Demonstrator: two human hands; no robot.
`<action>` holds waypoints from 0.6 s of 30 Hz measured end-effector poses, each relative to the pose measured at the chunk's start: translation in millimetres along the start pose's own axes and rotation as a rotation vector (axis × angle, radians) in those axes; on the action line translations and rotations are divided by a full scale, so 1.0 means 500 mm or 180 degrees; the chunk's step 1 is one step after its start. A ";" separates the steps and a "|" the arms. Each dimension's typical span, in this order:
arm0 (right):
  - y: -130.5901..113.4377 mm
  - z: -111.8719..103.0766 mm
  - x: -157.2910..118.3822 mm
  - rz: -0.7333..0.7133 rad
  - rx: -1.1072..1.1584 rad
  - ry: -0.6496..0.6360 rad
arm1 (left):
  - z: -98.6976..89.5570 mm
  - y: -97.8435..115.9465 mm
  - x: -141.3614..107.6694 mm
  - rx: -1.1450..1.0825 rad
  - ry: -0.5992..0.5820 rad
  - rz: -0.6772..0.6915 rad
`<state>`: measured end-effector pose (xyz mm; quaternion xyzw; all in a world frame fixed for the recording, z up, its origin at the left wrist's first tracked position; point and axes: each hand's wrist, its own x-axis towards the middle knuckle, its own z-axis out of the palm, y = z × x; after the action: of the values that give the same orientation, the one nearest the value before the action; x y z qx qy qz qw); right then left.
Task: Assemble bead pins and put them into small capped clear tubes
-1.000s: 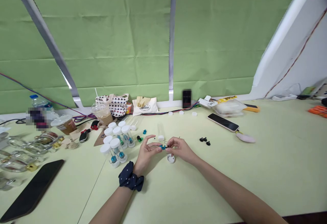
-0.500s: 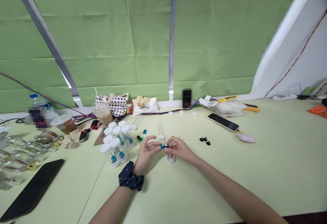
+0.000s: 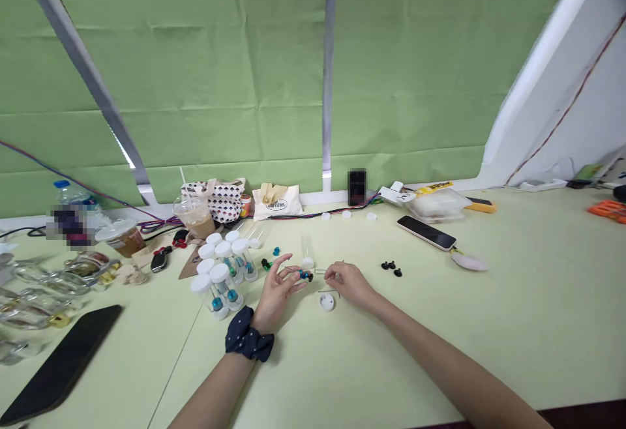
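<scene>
Blue bead [image 3: 304,275] in left hand [image 3: 278,291] fingertip grip

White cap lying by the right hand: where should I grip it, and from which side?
Take the white cap by its round rim, coming straight down from above. It lies flat on the table with bare surface all round. The right hand sits just behind it, so I'd approach from the near side.

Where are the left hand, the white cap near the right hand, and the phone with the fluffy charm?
left hand [image 3: 276,289], head view, back of hand
white cap [image 3: 327,301], head view, top face
phone [image 3: 426,233], head view, screen
</scene>
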<state>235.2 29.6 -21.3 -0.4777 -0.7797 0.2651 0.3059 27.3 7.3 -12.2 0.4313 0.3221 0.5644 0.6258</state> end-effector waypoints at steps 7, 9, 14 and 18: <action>0.004 0.002 -0.006 -0.0144 -0.0970 -0.0500 | 0.002 -0.005 0.001 -0.0073 -0.0047 -0.0068; -0.001 0.004 -0.008 -0.0234 -0.1124 -0.0528 | 0.002 -0.008 0.000 -0.0097 -0.0086 -0.0075; -0.016 0.002 -0.013 -0.0413 -0.1565 -0.0500 | 0.003 -0.006 -0.001 -0.0104 -0.0151 -0.0087; -0.016 -0.002 -0.009 -0.0230 -0.1206 -0.0170 | 0.007 -0.002 -0.004 -0.0090 -0.0207 -0.0089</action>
<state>232.9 22.4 -15.7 -0.4912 -0.8402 0.1150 0.1991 30.6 4.8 -11.7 0.4361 0.2996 0.5458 0.6498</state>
